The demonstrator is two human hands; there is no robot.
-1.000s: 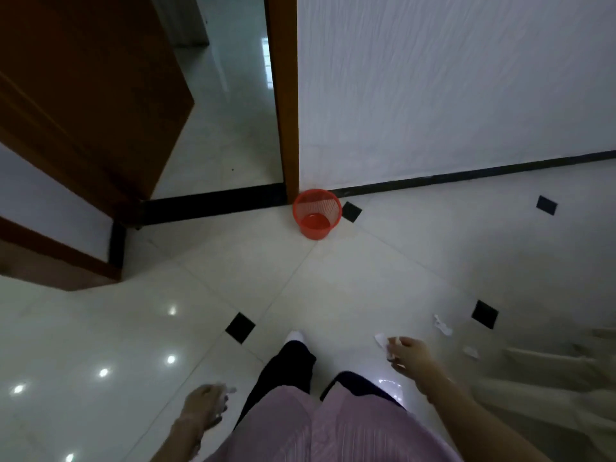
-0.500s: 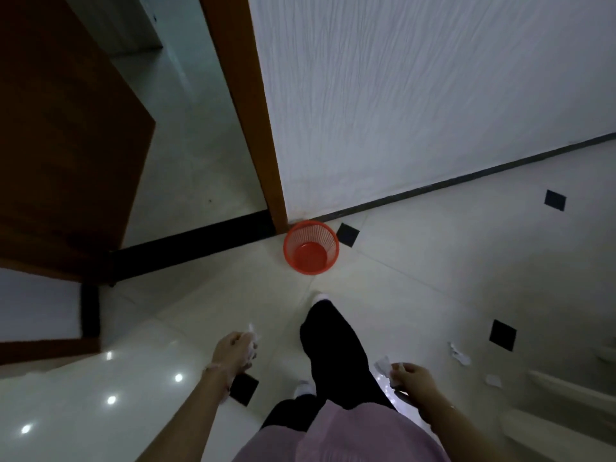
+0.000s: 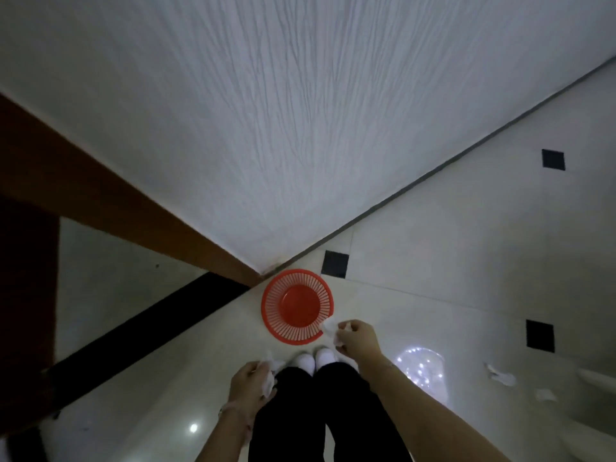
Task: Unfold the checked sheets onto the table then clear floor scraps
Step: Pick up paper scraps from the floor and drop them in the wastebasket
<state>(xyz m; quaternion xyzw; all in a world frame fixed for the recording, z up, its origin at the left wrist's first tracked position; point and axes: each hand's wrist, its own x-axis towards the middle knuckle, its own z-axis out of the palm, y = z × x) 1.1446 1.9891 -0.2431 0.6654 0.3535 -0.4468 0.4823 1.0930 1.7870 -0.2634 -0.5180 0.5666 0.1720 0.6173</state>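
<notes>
A person stands looking straight down at a round red mesh wastebasket (image 3: 297,306) that sits upright on a pale tiled floor (image 3: 433,261), tucked into the corner where a white textured wall (image 3: 266,111) meets a brown wooden door frame (image 3: 133,208). The basket's open mouth faces up toward the camera; its solid red bottom is visible and looks bare, with nothing seen inside.

The right hand (image 3: 358,338) is at the basket's near right rim, fingers pinched closed around a crumpled white paper scrap (image 3: 328,330). That scrap overlaps the rim edge and runs roughly from the rim back toward the person's shoes. The left hand (image 3: 251,383) is nearer the person than the basket, off to its left, curled closed around another crumpled white scrap (image 3: 270,378) that pokes out past the fingers toward the basket.

Two white shoes (image 3: 315,360) with dark trouser legs stand just short of the basket, toes pointing at it.

Well to the right of the basket, two more white scraps (image 3: 503,378) lie loose on the floor, near a small black inset tile (image 3: 540,335). Their exact shape is too blurred to tell.
</notes>
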